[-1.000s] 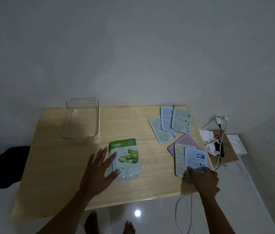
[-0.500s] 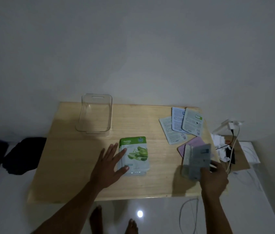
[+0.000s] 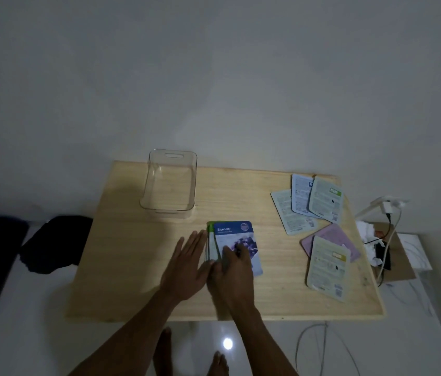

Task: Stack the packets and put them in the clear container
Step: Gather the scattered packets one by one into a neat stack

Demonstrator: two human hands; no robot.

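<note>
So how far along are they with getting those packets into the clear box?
Partly done. A small stack sits mid-table with a blue blueberry packet on top; the right hand presses it down while the flat left hand squares the edge. Five loose face-down packets wait on the right, and the clear plastic container holds nothing.

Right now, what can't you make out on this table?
- Head view: packets under the Blueberry packet; their count is hidden by it and the right hand.
- Print on the face-down packets: too small and dim.
- Cables beside the table: tangled, unclear.
</note>
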